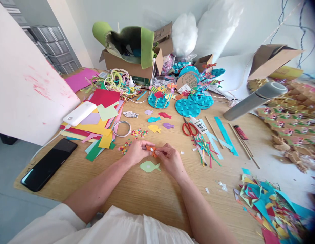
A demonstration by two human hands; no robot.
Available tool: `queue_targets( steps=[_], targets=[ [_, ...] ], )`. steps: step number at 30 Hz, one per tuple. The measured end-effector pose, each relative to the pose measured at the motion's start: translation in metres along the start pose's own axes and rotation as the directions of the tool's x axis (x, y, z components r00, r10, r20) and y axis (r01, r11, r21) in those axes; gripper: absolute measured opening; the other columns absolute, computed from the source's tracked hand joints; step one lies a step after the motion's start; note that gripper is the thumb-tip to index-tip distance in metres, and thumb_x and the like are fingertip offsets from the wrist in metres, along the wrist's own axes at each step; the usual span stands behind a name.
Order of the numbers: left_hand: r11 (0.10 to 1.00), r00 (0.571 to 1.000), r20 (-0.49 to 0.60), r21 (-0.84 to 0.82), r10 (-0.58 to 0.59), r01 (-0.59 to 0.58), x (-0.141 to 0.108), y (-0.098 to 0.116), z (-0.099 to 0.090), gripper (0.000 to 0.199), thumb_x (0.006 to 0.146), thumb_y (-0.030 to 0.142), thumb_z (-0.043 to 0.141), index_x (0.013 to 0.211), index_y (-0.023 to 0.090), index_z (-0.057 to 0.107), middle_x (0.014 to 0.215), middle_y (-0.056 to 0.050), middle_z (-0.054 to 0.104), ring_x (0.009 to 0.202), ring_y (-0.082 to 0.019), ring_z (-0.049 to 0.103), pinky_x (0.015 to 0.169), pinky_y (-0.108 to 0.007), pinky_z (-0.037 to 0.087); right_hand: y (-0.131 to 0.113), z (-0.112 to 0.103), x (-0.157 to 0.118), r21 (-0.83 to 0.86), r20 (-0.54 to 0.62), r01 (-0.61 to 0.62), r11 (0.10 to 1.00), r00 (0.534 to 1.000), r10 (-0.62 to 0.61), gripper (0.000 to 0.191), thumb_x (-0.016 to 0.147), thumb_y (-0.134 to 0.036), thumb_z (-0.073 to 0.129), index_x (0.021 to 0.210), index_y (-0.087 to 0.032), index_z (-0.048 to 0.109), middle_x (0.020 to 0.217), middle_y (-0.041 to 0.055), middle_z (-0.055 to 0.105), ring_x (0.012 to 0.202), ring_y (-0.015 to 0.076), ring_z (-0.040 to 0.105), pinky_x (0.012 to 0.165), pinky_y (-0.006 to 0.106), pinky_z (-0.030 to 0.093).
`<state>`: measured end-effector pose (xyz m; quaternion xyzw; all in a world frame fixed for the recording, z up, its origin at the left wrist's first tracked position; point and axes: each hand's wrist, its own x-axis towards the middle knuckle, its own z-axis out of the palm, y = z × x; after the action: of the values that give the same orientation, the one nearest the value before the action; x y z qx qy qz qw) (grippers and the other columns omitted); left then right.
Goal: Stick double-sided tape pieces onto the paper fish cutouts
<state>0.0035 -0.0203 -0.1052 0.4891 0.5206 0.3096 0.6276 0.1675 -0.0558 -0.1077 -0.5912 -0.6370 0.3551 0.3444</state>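
Between my hands is an orange paper fish point(152, 152) with a small white piece on its face. My left hand point(137, 151) pinches its left side, and my right hand point(171, 158) pinches the other end. On the table just below lies a light green paper fish point(148, 166), also bearing a small white square. Beyond my hands lie a yellow paper fish point(154, 128), a blue one point(153, 119), a red one point(165, 115) and two purple ones. Colourful paper bits point(139, 133) are scattered beside my left hand.
Red-handled scissors point(190, 128), a white glue bottle point(198, 124) and thin paper strips lie to the right. A roll of tape point(122, 128), coloured paper and a phone point(49, 165) are at left. A grey flask point(255, 101) and a scrap pile point(271, 200) occupy the right side.
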Motion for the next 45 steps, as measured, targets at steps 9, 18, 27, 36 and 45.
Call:
queue_targets(
  steps=[9,18,27,36,45],
  targets=[
    [1.0,1.0,0.013,-0.001,0.013,-0.013,0.0,-0.002,0.0,0.033,0.058,0.008,0.078,0.09,0.013,0.073,0.084,-0.006,0.077,0.078,-0.019,0.072,0.077,-0.029,0.055,-0.002,-0.003,0.002,0.073,0.014,-0.044,0.996,0.999,0.043,0.018,0.079,-0.027,0.06,0.076,-0.02,0.077,0.068,0.0011,0.054,0.063,0.0137,0.05,0.06,0.026,0.037],
    [1.0,1.0,0.023,-0.017,0.014,-0.013,0.001,-0.002,0.001,0.034,0.059,0.005,0.076,0.092,0.012,0.073,0.085,-0.006,0.077,0.077,-0.018,0.072,0.076,-0.028,0.055,0.002,-0.003,0.002,0.113,0.006,-0.039,0.993,0.999,0.039,0.021,0.08,-0.031,0.06,0.081,-0.02,0.078,0.067,0.0009,0.054,0.065,0.0149,0.05,0.062,0.027,0.038],
    [1.0,0.999,0.036,-0.007,0.026,-0.026,-0.001,-0.002,0.001,0.033,0.061,0.006,0.075,0.093,0.012,0.072,0.083,-0.006,0.077,0.077,-0.019,0.072,0.074,-0.028,0.055,0.001,-0.004,0.003,0.186,0.029,-0.067,0.98,0.998,0.062,0.021,0.078,-0.033,0.062,0.077,-0.019,0.077,0.067,0.0015,0.056,0.066,0.0149,0.05,0.062,0.027,0.038],
    [0.999,0.998,0.052,-0.011,0.036,-0.035,-0.002,-0.002,0.002,0.032,0.062,0.004,0.073,0.093,0.012,0.072,0.085,-0.005,0.077,0.078,-0.018,0.072,0.075,-0.027,0.055,0.0,-0.004,0.003,0.27,0.019,-0.079,0.96,0.997,0.077,0.023,0.079,-0.037,0.063,0.076,-0.017,0.075,0.069,0.0023,0.06,0.068,0.0157,0.053,0.065,0.028,0.039],
    [0.997,0.999,-0.009,-0.066,0.034,-0.034,0.003,-0.004,-0.003,0.032,0.06,0.002,0.074,0.089,0.014,0.073,0.081,-0.004,0.075,0.072,-0.015,0.069,0.073,-0.027,0.054,-0.013,-0.033,0.0,0.138,-0.003,-0.079,0.987,0.997,0.08,0.027,0.08,-0.042,0.059,0.077,-0.016,0.066,0.065,-0.0005,0.055,0.06,0.0125,0.045,0.058,0.026,0.034]
  ],
)
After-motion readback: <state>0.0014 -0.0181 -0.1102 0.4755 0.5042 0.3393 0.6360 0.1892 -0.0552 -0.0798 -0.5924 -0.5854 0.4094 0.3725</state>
